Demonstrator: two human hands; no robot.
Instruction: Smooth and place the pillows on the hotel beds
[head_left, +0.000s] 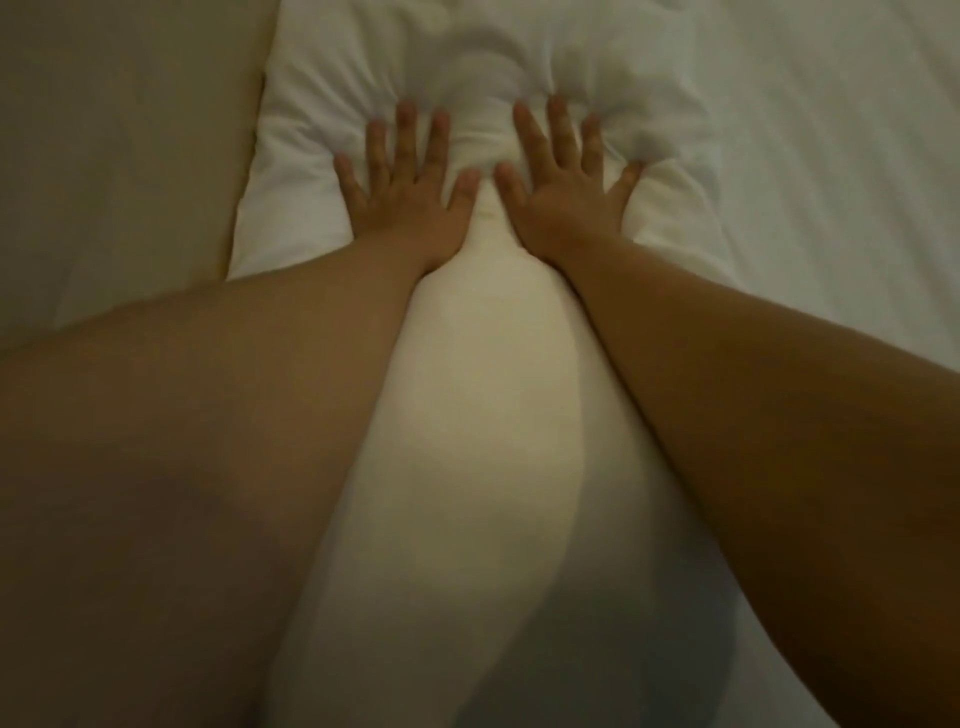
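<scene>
Pillow (483, 338) under both flat, spread hands, left (410, 202) beside right (561, 202).

Your left hand (410, 202) and right hand (563, 202) lie flat, palms down, fingers spread, side by side on one white pillow (488, 364), thumbs near each other but apart. The pillowcase puckers into creases around your fingertips (406, 111) at the far end. White bed sheet (831, 156) lies to the right; a cream surface (119, 156) borders the pillow on the left.

Bare forearms (260, 415), no sleeves, spread fingers (405, 130)
</scene>
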